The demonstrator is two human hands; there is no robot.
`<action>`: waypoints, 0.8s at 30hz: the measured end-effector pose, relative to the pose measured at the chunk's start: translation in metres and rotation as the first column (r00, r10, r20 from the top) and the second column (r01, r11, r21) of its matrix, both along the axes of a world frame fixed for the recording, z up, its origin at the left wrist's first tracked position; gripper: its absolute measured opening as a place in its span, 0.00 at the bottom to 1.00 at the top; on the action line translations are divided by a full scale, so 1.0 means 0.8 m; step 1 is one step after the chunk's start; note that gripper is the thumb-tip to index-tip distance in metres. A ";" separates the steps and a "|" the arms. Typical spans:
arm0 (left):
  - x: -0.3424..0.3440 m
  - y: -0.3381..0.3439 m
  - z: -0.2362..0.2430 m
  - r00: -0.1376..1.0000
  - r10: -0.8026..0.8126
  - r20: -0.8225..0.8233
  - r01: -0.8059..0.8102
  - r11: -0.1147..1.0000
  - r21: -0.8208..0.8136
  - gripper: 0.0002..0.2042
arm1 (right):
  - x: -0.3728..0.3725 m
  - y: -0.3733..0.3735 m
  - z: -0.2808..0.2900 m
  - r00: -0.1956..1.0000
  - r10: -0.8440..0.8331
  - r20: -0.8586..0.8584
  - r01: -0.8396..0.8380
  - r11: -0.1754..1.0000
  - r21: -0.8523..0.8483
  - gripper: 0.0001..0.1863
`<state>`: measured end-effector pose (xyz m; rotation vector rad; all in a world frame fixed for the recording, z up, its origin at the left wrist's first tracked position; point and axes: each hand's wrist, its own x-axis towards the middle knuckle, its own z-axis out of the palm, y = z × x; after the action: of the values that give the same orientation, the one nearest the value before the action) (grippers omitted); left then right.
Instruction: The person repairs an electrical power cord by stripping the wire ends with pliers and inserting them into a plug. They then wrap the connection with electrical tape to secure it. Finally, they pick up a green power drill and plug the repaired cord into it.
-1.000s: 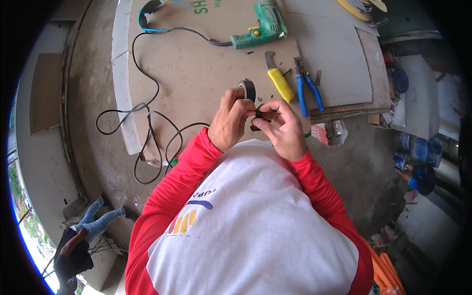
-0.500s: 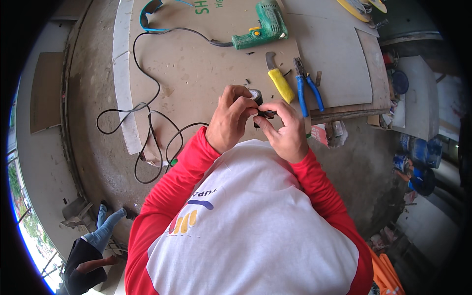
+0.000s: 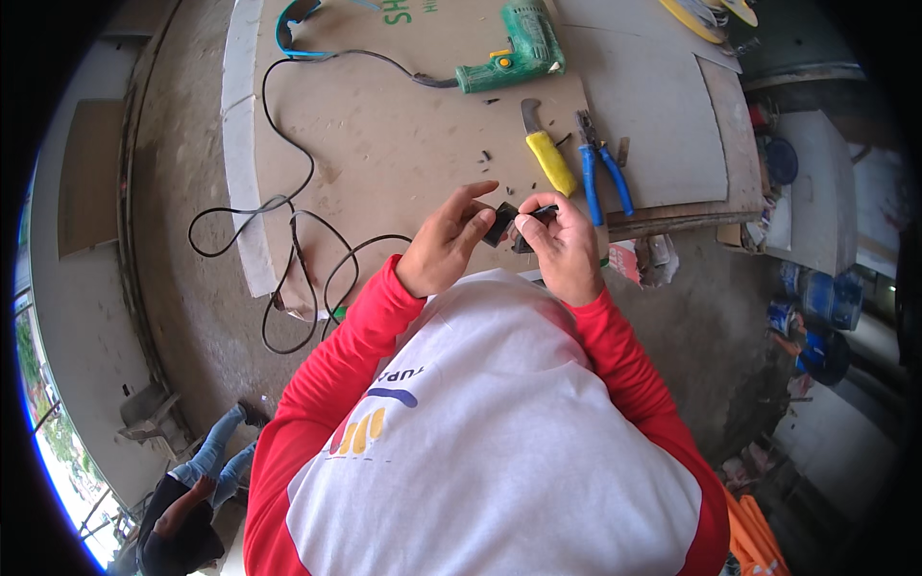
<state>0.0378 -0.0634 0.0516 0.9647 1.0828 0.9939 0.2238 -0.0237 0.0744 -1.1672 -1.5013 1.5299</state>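
Both hands meet over the near edge of a brown board table (image 3: 403, 144). My left hand (image 3: 447, 240) pinches one end of a small black part (image 3: 503, 223) between thumb and fingers, its forefinger raised. My right hand (image 3: 562, 245) grips the other end of the same black piece, which looks like a small fitting or strip of tape; its exact kind is too small to tell. Just beyond my right hand lie a yellow-handled knife (image 3: 545, 154) and blue-handled pliers (image 3: 600, 173).
A green electric drill (image 3: 509, 53) lies at the far side of the board, its black cord (image 3: 288, 230) looping off the left edge to the concrete floor. Another person (image 3: 192, 480) crouches at the lower left. Blue containers (image 3: 812, 317) and clutter stand on the right.
My hands have shifted slightly right and lower, with the left forefinger lifting. The black roll shape seen earlier between the fingers is now a smaller dark piece. The person at lower left has moved.
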 end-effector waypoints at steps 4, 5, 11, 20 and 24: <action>-0.012 0.013 0.008 0.996 -0.083 0.026 0.087 0.981 -0.171 0.25 | 0.002 -0.001 -0.006 0.996 0.078 0.051 -0.077 0.997 -0.025 0.07; -0.014 0.018 0.011 0.994 -0.105 0.005 0.103 0.973 -0.206 0.26 | 0.001 -0.002 -0.005 0.993 0.095 0.067 -0.094 0.995 -0.019 0.07; -0.007 0.046 -0.006 0.939 0.072 0.336 -0.025 0.989 -0.142 0.29 | -0.006 -0.016 -0.012 0.976 0.157 0.154 -0.148 0.987 -0.063 0.06; 0.011 0.031 0.025 0.905 0.026 0.424 -0.045 0.998 0.036 0.23 | -0.008 -0.007 -0.031 0.977 -0.189 -0.102 0.151 0.942 -0.299 0.06; 0.003 0.017 0.023 0.943 0.068 0.326 -0.083 0.996 0.035 0.20 | 0.001 0.004 -0.049 0.925 -0.278 -0.258 0.145 0.888 -0.435 0.07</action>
<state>0.0406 -0.0500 0.0697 0.7679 0.8270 1.1996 0.2249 -0.0205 0.0351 -1.2005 -0.8303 1.8241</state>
